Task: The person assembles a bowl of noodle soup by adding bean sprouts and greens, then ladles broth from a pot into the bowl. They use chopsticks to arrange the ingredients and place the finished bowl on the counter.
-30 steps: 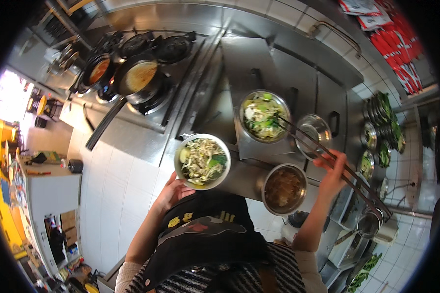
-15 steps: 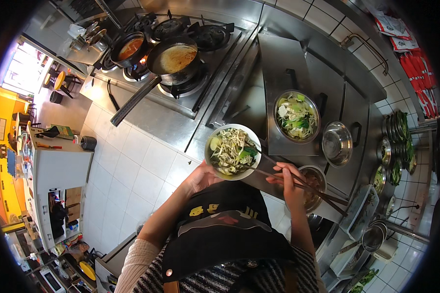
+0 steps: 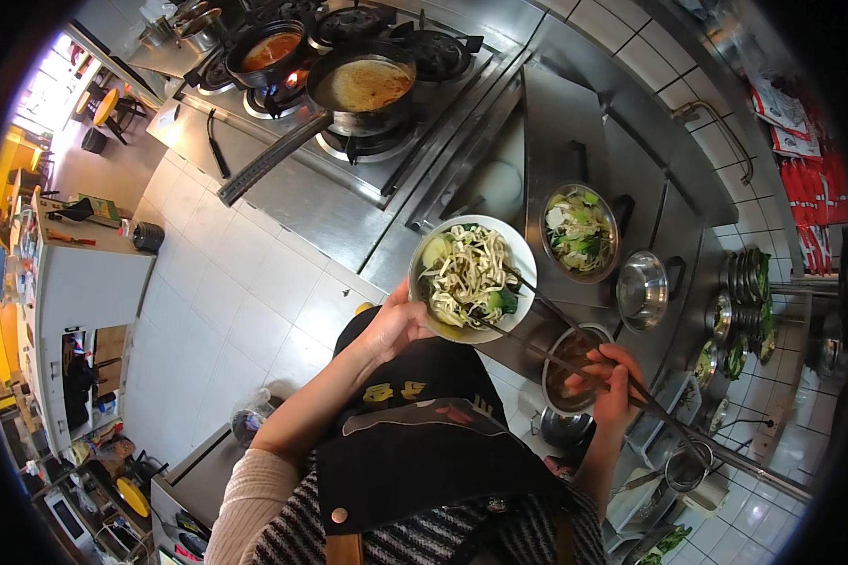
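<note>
My left hand [image 3: 396,325] grips the lower left rim of a white bowl [image 3: 516,247], tilted in front of my apron. Noodle-like pale strands [image 3: 476,268], green leafy vegetables [image 3: 504,301] and light slices fill it. Long dark chopsticks [image 3: 551,356] are closed in my right hand [image 3: 608,381]; their tips reach into the food at the bowl's right side. Beneath and left of that hand sits a metal pot [image 3: 548,386] of brownish contents, partly covered by the chopsticks and fingers. Up and right of the bowl, a metal pot with vegetables and white pieces [image 3: 578,231] stands on the steel counter.
On the stove, a long-handled pan of yellowish liquid [image 3: 367,87] sits beside a pot of reddish liquid [image 3: 271,49] over a lit flame. A shiny metal bowl [image 3: 643,290] stands at right, near stacked bowls of greens [image 3: 749,282]. A metal strainer [image 3: 688,466] hangs lower right.
The white bowl has come up closer and tilts more toward me. My right hand has shifted right and down, with the chopstick tips still in the food. The whole view has turned slightly.
</note>
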A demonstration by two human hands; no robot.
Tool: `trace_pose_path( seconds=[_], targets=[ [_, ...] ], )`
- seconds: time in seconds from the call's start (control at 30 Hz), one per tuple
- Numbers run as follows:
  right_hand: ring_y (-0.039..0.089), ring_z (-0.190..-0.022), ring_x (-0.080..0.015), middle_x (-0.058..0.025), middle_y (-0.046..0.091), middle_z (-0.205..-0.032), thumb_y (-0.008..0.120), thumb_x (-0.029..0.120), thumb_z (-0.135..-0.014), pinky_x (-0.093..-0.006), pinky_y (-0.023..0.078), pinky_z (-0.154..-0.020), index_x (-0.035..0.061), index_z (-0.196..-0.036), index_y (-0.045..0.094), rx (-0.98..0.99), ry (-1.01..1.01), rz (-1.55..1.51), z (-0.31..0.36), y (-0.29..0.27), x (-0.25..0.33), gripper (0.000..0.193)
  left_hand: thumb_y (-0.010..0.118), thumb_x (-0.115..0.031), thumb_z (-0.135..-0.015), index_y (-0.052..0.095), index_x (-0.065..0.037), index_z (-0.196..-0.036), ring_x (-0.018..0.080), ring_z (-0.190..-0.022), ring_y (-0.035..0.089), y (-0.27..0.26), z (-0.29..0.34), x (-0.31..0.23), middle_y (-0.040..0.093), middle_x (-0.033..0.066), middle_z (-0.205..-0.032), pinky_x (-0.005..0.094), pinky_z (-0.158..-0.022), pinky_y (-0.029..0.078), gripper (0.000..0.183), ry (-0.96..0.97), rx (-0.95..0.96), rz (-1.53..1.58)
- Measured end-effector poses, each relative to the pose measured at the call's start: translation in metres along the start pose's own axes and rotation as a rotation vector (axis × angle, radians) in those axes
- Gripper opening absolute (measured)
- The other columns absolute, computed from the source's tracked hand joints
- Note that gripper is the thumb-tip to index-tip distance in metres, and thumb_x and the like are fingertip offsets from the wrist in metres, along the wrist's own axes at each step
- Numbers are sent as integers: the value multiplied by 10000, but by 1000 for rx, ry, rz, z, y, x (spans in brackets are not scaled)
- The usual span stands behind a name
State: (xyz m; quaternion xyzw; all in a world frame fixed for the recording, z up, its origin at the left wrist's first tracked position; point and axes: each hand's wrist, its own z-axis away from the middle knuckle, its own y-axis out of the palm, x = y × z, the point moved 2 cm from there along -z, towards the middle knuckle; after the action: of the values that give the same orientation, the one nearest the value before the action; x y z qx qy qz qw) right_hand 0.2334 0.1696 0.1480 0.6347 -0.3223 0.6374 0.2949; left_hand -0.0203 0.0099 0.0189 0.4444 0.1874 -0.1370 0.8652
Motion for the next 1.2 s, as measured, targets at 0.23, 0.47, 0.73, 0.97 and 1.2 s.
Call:
trace_pose_path(
  seconds=[0.23,0.47,0.73,0.97,1.2],
  targets=[
    [647,-616,-278,-161,627,-820,419,331,-969,-375,561,-579,-43,-1004,552,-375,-54,-220,-19,5,-20,399,498,-16,-735,328,-159,-1383,182,-928,621,75,13,-35,565,82,-1120,324,-754,563,684,87,77,-228],
    [613,-656,-215,-123,638,-805,478,387,-942,-321,510,-563,-37,-968,581,-578,-7,-445,-30,-51,-9,437,476,5,-737,207,-158,-1443,134,-772,647,126,7,-53,610,87,-970,307,-762,571,773,0,154,-288],
    [536,-650,-130,-64,578,-776,490,285,-956,-227,475,-556,-27,-958,553,-280,-159,-801,-20,-99,42,318,500,-30,-753,239,-157,-1435,95,-748,639,159,16,-60,622,75,-987,252,-752,557,741,7,291,-288],
    [418,-598,-62,-7,435,-734,484,207,-963,-196,426,-534,51,-815,433,-320,-231,-809,-8,-117,95,221,501,19,-757,222,-149,-1444,128,-868,632,166,27,-51,589,99,-1095,256,-763,545,760,16,320,-289],
    [537,-652,-148,-96,549,-811,510,217,-949,-256,492,-553,-8,-897,498,-220,-296,-745,0,-106,117,231,484,44,-761,185,-131,-1452,195,-929,637,164,34,-46,558,140,-1162,277,-783,546,773,7,357,-267]
  ],
)
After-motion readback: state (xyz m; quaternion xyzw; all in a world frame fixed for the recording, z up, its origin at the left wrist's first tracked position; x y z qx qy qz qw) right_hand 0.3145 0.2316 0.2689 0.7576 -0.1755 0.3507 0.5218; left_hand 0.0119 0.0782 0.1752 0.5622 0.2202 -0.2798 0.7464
